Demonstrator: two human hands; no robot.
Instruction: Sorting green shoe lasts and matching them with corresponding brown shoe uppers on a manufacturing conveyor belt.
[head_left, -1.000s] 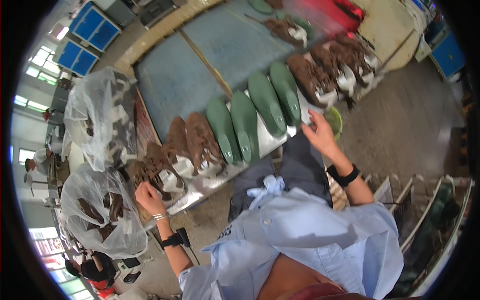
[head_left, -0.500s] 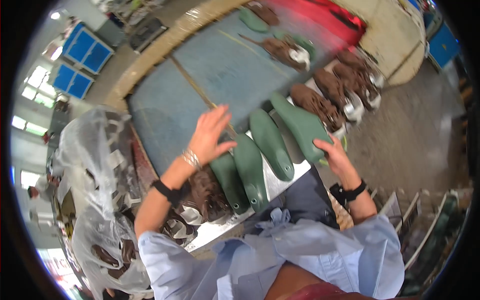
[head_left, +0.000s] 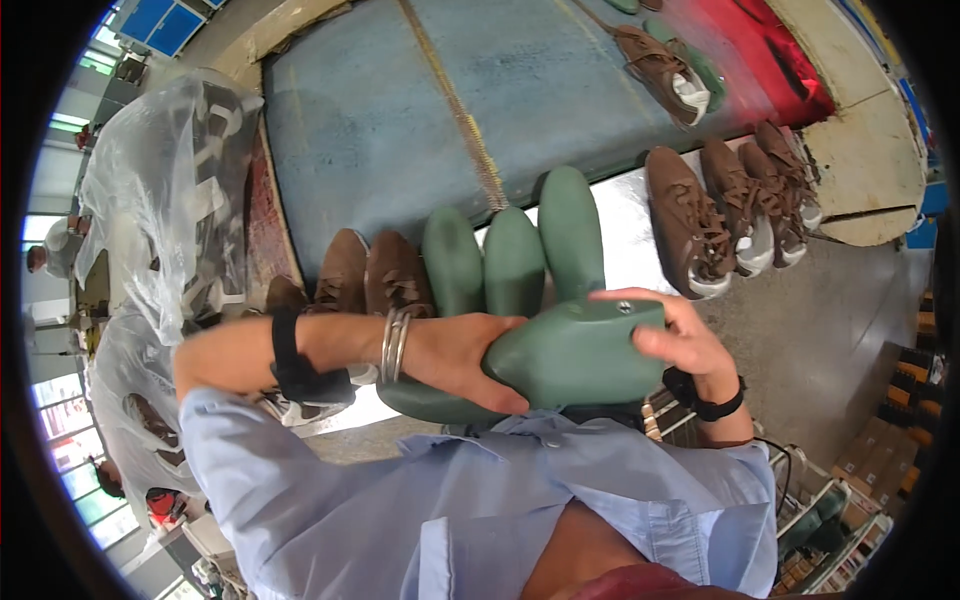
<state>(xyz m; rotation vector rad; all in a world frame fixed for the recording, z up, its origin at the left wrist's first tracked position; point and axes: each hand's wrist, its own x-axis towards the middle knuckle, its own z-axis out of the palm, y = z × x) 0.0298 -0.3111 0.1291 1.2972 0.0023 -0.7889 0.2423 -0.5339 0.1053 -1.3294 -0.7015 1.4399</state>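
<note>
Held crosswise close to my chest is a green shoe last (head_left: 580, 355), a metal-rimmed hole showing at its heel end. My right hand (head_left: 685, 338) grips that heel end, thumb on the near side and fingers over the top. Around the toe end, my left hand (head_left: 460, 352) is closed, its thumb below and its fingers partly hidden behind the last. Just beyond, three more green shoe lasts (head_left: 515, 255) lie side by side on the shiny pale ledge (head_left: 628, 235). Brown lace-up shoes (head_left: 398, 275) lie left of them, partly covered by my left forearm.
A wide blue-grey belt (head_left: 370, 120) stretches beyond the ledge, carrying a brown shoe (head_left: 655, 70) beside a green last. Several brown shoes (head_left: 685, 215) line the ledge at right. Plastic-wrapped goods (head_left: 160, 190) stand at left, a rack (head_left: 835, 530) at lower right.
The last in my right hand has been lifted off the row and turned crosswise toward my chest. My left hand has come down from above the row and closed on its toe end.
</note>
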